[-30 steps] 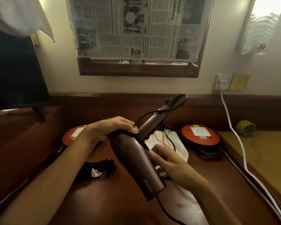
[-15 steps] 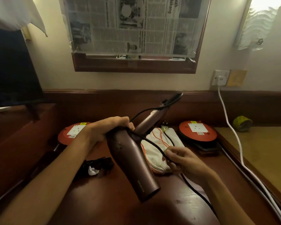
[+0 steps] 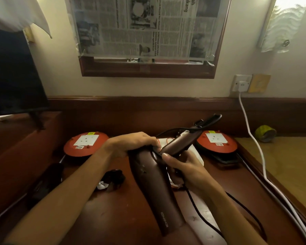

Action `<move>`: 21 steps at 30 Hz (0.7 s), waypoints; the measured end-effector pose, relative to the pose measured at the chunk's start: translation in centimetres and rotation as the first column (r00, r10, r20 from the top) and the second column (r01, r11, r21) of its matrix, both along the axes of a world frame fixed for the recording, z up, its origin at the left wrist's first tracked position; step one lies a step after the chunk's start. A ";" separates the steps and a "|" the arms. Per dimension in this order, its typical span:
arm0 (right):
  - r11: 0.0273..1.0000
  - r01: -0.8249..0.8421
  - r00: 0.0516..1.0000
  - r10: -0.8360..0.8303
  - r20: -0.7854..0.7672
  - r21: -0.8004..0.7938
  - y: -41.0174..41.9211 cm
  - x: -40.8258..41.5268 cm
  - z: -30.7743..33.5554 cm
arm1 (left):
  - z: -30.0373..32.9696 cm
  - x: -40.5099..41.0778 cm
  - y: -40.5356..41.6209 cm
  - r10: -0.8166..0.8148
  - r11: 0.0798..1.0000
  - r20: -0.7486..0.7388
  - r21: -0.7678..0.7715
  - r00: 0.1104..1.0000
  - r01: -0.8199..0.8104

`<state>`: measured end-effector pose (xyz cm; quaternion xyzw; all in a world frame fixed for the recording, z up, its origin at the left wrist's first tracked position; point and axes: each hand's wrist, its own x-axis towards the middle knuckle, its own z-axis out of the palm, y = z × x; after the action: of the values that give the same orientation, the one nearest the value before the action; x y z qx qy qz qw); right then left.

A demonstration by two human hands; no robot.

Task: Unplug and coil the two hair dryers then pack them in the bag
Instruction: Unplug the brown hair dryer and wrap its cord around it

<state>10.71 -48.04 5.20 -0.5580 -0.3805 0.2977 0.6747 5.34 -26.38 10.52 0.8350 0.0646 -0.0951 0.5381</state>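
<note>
Brown hair dryer (image 3: 155,188) is up off the desk (image 3: 124,218), held in both hands mid-frame, barrel pointing down toward the viewer, folding handle angled up and away to the right.

Left hand (image 3: 131,145) wraps over the back end of the barrel, fingers curled round it at the hinge. Right hand (image 3: 185,167) sits under the handle root, thumb pressed on the side of the body, fingers curled round the black cord (image 3: 198,211); exact pinch is hidden behind the dryer.

Cord runs from the handle tip in a loop back along the handle, then drops from the right hand and trails across the desk toward the near edge.

White bag (image 3: 196,154) with orange stitching lies on the desk right behind the dryer, mostly covered by it and the right hand.

Second, dark dryer (image 3: 113,178) lies on the desk to the left, under the left forearm, a bit of white on it.

Two red cable reels on the desk at the back: one left (image 3: 86,145), one right (image 3: 216,142). White cable (image 3: 251,138) runs from the wall socket (image 3: 241,83) down the right edge.
</note>
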 end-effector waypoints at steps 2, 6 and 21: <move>0.999 0.006 1.000 -0.007 0.022 0.035 0.0 0.0 0.0 | 0.4 -0.1 0.2 -0.029 0.997 0.028 0.073 0.999 0.027; 0.994 0.044 0.998 -0.047 0.029 0.095 0.4 -0.6 -0.4 | 2.5 -1.0 -0.9 -0.232 0.911 0.091 0.370 0.969 0.183; 0.988 -0.026 0.946 0.075 -0.315 0.155 0.1 -1.8 -1.2 | 3.4 -1.7 -2.0 -0.380 0.904 0.117 0.256 0.918 0.342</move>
<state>8.88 -47.98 3.96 -0.4407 -0.3014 0.3723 0.7592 3.68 -28.37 13.89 0.8941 -0.1254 -0.1160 0.4139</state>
